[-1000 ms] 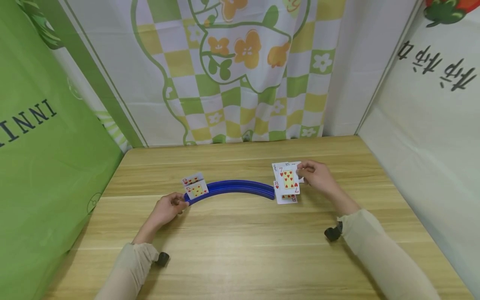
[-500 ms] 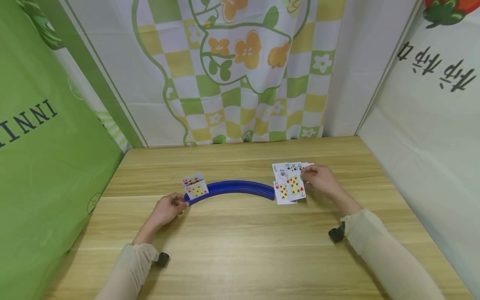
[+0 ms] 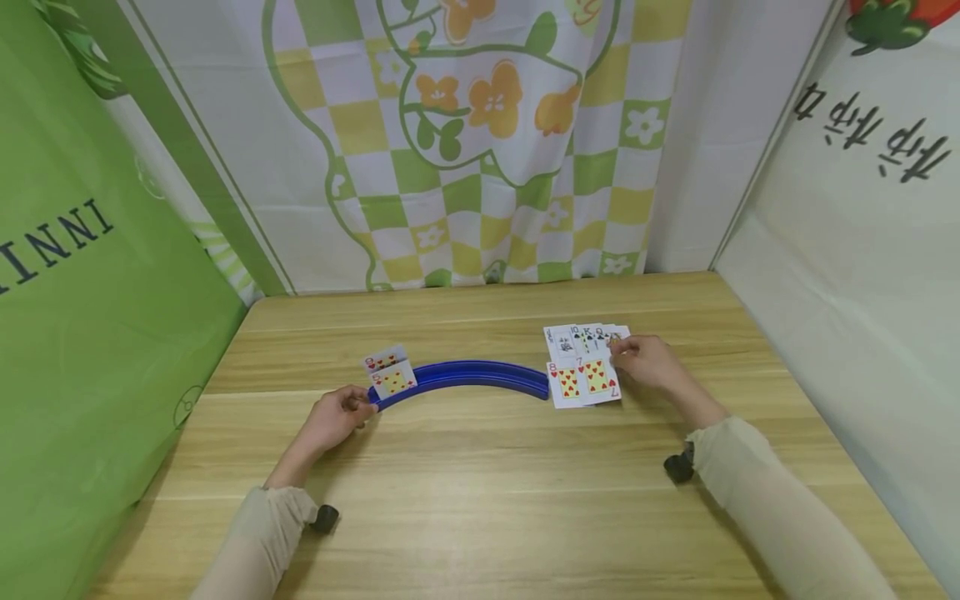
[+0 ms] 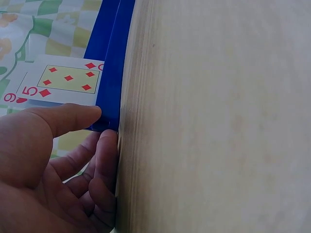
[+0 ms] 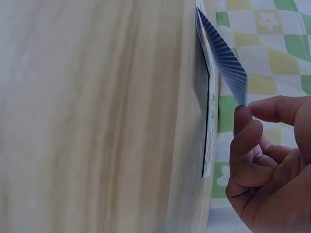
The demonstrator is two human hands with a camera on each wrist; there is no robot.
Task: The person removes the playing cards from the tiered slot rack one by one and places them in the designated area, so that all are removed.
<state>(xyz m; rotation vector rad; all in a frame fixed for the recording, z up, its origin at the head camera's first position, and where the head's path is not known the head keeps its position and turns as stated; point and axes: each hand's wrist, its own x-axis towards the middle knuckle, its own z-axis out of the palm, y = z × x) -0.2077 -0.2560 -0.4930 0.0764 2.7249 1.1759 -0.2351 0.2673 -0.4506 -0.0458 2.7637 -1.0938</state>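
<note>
A curved blue card holder point(image 3: 480, 372) lies on the table, and my left hand point(image 3: 337, 414) pinches its left end with the thumb on top. Two playing cards stand in its slots there: a five of diamonds point(image 4: 68, 77) in front and a red nine point(image 4: 10, 97) partly hidden behind. My right hand point(image 3: 647, 364) pinches a seven of hearts point(image 3: 597, 377) by its edge. In the right wrist view this playing card point(image 5: 226, 58) is tilted, one end low and the pinched end raised. An eight of hearts point(image 3: 566, 387) lies beside it.
Behind the seven and eight, several overlapping cards point(image 3: 566, 339) lie in a row, a joker, ten, king and queen among them. The wooden table point(image 3: 480, 500) meets a patterned curtain point(image 3: 480, 217) at the back, with cloth hanging at both sides.
My right hand has moved the seven of hearts rightward, off the eight of hearts, uncovering more of the eight and the back row. The left hand and card holder have stayed put.
</note>
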